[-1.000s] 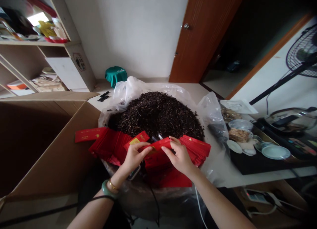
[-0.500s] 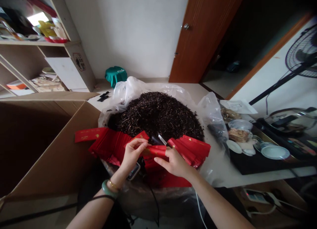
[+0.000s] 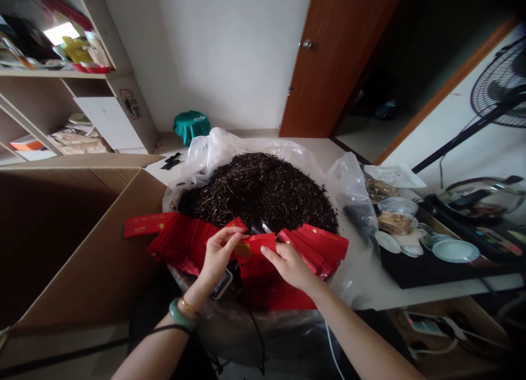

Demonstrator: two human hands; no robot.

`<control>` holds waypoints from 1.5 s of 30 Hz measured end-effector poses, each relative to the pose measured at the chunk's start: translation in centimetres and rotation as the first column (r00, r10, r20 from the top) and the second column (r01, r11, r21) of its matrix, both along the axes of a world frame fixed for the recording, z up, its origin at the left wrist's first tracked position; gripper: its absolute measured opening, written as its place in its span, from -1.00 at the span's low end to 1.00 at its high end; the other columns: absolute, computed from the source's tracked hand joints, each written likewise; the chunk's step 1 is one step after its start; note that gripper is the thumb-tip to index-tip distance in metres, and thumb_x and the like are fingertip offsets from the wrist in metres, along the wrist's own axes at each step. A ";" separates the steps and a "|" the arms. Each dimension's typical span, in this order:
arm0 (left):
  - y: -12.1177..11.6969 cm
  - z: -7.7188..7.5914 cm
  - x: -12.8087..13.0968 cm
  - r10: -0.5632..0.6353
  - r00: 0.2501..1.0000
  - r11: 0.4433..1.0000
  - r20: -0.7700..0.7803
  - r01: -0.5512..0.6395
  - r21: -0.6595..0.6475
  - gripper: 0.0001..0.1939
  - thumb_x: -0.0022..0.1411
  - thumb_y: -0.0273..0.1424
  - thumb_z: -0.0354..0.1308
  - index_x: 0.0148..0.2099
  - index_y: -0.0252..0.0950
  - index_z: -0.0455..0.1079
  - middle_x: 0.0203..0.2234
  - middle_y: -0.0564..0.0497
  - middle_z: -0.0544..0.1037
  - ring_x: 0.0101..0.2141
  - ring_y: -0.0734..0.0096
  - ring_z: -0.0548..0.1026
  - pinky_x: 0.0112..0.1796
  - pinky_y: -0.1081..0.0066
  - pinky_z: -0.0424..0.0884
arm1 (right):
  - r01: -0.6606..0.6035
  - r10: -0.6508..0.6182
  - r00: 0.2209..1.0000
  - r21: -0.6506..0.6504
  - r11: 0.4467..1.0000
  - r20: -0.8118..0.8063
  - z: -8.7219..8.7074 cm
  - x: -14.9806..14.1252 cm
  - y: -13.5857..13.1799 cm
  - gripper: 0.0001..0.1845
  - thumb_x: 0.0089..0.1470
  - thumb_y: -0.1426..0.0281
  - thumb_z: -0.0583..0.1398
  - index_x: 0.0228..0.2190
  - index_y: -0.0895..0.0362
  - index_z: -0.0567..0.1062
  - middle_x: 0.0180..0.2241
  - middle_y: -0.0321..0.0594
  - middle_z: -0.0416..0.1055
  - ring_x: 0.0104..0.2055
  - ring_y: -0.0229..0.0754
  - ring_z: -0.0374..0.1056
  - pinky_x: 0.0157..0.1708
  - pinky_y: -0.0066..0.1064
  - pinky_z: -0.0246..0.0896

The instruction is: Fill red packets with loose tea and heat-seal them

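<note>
Between my two hands is a small red packet [image 3: 263,242] with gold print. My left hand [image 3: 221,251] pinches its left end between thumb and fingers. At its right end my right hand [image 3: 287,262] grips it, the thumb lying on the near face. Behind the hands rises a big heap of dark dried tea leaves [image 3: 263,188] in a clear plastic bag [image 3: 217,144]. Red packets [image 3: 184,240] are fanned out left of my hands, and another fanned stack of packets [image 3: 314,246] lies to the right. More red packets [image 3: 279,295] lie below.
A cardboard box [image 3: 102,248] stands open at the left. On the right, a black tray [image 3: 405,270] holds a clear jar [image 3: 396,221] and a lidded bowl [image 3: 456,251]. A digital scale [image 3: 222,285] sits partly behind my left wrist. Cables hang below.
The packet has been tilted so more of its face shows. My right thumb has moved up onto it; my left hand keeps its pinch.
</note>
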State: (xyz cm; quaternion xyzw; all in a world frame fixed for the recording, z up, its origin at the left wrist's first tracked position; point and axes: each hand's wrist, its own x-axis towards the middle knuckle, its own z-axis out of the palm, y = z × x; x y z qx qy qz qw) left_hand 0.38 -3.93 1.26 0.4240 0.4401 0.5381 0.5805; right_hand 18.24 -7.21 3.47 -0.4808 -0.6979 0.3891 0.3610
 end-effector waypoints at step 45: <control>-0.3 -3.4 0.0 0.486 0.473 0.518 -0.735 0.521 0.679 -0.43 0.23 -0.46 0.06 0.28 -0.23 0.12 0.08 -0.20 0.43 0.15 0.08 0.30 0.17 0.00 0.09 | -0.140 0.123 0.981 0.112 0.984 0.153 0.5 0.6 -0.1 -0.73 0.17 0.22 0.15 -0.17 0.09 0.50 -0.23 -0.16 0.57 -0.10 -0.04 0.47 -0.10 -0.26 0.38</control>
